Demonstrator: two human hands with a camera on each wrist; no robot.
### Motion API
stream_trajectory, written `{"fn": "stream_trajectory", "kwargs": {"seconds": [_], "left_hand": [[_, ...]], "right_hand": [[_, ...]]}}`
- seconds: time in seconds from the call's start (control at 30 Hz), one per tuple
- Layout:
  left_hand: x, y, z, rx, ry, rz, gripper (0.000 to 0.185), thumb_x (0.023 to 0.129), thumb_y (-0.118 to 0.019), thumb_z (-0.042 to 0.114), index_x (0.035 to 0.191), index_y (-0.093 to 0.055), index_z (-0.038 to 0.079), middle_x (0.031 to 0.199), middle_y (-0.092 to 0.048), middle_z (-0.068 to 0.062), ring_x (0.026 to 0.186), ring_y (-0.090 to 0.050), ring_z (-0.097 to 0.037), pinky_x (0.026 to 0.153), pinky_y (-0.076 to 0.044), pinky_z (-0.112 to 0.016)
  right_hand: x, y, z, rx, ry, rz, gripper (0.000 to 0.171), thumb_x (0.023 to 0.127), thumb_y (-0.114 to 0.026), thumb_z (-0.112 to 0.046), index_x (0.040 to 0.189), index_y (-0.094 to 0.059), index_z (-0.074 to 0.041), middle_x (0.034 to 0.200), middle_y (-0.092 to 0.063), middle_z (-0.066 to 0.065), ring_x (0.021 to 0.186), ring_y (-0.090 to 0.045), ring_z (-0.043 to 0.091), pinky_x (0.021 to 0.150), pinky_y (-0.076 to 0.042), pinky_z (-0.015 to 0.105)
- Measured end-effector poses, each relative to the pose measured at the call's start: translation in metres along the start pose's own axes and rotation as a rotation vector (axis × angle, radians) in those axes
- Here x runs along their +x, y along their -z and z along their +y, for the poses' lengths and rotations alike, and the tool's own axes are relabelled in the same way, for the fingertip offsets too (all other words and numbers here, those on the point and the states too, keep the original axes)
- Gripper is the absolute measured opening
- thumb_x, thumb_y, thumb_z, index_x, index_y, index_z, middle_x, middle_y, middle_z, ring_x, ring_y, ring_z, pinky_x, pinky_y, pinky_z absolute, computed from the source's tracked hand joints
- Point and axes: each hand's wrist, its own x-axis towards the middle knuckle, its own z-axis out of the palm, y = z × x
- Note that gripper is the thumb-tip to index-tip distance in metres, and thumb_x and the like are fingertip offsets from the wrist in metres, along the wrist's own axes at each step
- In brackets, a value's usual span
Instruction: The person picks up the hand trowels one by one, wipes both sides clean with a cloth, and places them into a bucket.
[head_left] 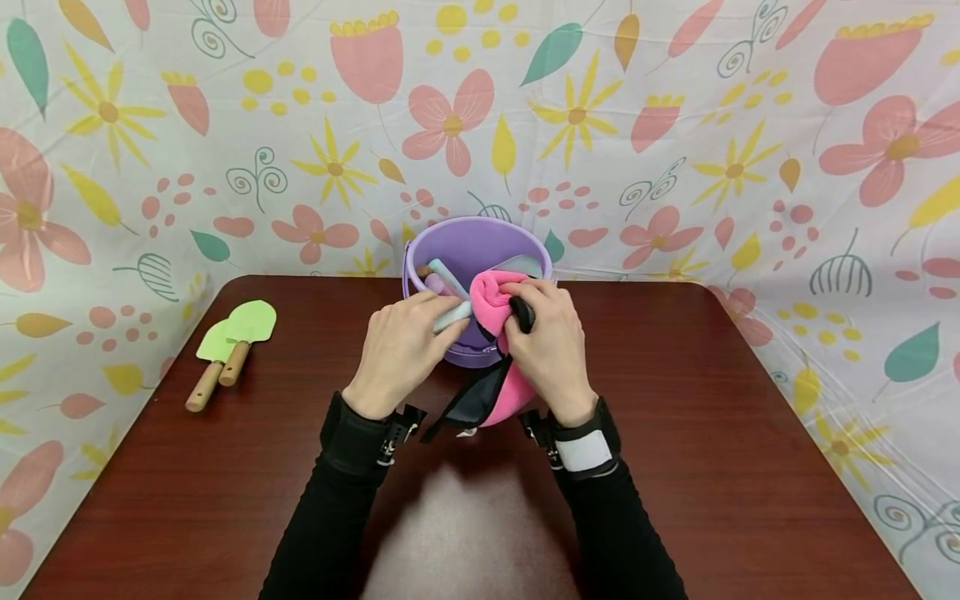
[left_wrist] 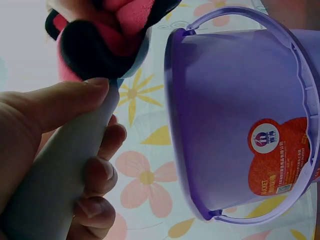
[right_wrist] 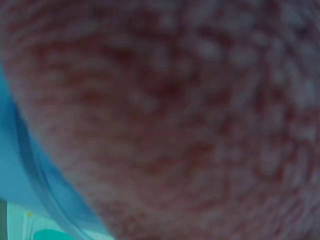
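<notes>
pink-and-black cloth (head_left: 517,392), purple bucket (head_left: 468,356), seemingly pale-blue handle (head_left: 453,317), lime-green spatulas (head_left: 253,322), red-brown table (head_left: 712,467), pink-and-yellow floral white backdrop (head_left: 450,125)

A bucket (head_left: 457,242) stands midway along the far side of the worktop (head_left: 712,433), directly before a hanging curtain (head_left: 577,117). Inside it, rods (head_left: 447,277) lean against the left part of the rim. At the bucket's near side, a person's left grip (head_left: 397,346) holds a handle (head_left: 453,317), its tip against a fabric bundle (head_left: 513,392); the right grip (head_left: 551,346) holds the bundle's upper part, the rest hanging between the forearms. Well to the left, two spatulas (head_left: 250,325) lie side by side on the worktop, blades overlapping and toward the curtain, wooden ends nearer the person.
</notes>
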Motion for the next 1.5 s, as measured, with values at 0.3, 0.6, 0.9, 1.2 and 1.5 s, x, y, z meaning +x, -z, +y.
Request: {"fn": "stream_trajectory", "kwargs": {"seconds": [0.3, 0.6, 0.9, 1.2, 1.5], "left_hand": [[0.001, -0.005, 0.000, -0.011, 0.004, 0.056, 0.016, 0.087, -0.072, 0.013, 0.101, -0.074, 0.007, 0.087, -0.065, -0.003, 0.065, -0.059, -0.019, 0.053, -0.046, -0.037], [0.001, -0.016, 0.005, 0.007, -0.047, 0.035, 0.015, 0.085, -0.071, 0.010, 0.099, -0.072, 0.007, 0.091, -0.065, -0.003, 0.073, -0.064, -0.022, 0.059, -0.050, -0.040], [0.000, -0.024, 0.012, -0.008, -0.101, 0.017, 0.025, 0.089, -0.071, 0.016, 0.112, -0.071, 0.007, 0.095, -0.065, -0.002, 0.072, -0.064, -0.019, 0.058, -0.050, -0.037], [0.001, -0.022, 0.013, -0.004, -0.111, -0.010, 0.028, 0.090, -0.071, 0.021, 0.115, -0.071, 0.009, 0.095, -0.066, -0.002, 0.074, -0.063, -0.019, 0.061, -0.051, -0.038], [0.001, -0.011, 0.005, -0.063, -0.080, -0.039, 0.025, 0.090, -0.073, 0.021, 0.112, -0.073, 0.008, 0.094, -0.068, -0.002, 0.073, -0.059, -0.014, 0.062, -0.048, -0.034]], "right_hand": [[-0.002, -0.004, -0.010, 0.122, 0.034, -0.044, 0.040, 0.079, -0.062, 0.003, 0.117, -0.069, -0.007, 0.112, -0.063, 0.007, 0.107, -0.058, 0.021, 0.092, -0.044, 0.038], [0.000, -0.001, -0.005, 0.114, 0.044, 0.002, 0.039, 0.078, -0.062, 0.006, 0.114, -0.070, -0.006, 0.111, -0.063, 0.009, 0.107, -0.057, 0.026, 0.091, -0.043, 0.040], [0.005, 0.008, 0.008, 0.109, 0.027, 0.039, 0.034, 0.079, -0.061, 0.007, 0.110, -0.072, -0.004, 0.110, -0.064, 0.009, 0.107, -0.058, 0.027, 0.092, -0.043, 0.040], [0.007, 0.016, 0.016, 0.118, 0.011, 0.053, 0.033, 0.079, -0.062, 0.008, 0.108, -0.073, -0.004, 0.108, -0.065, 0.008, 0.107, -0.059, 0.024, 0.094, -0.043, 0.038], [0.010, 0.026, 0.027, 0.099, -0.019, 0.099, 0.034, 0.081, -0.060, 0.008, 0.110, -0.074, -0.006, 0.112, -0.066, 0.007, 0.109, -0.060, 0.023, 0.097, -0.042, 0.038]]}}
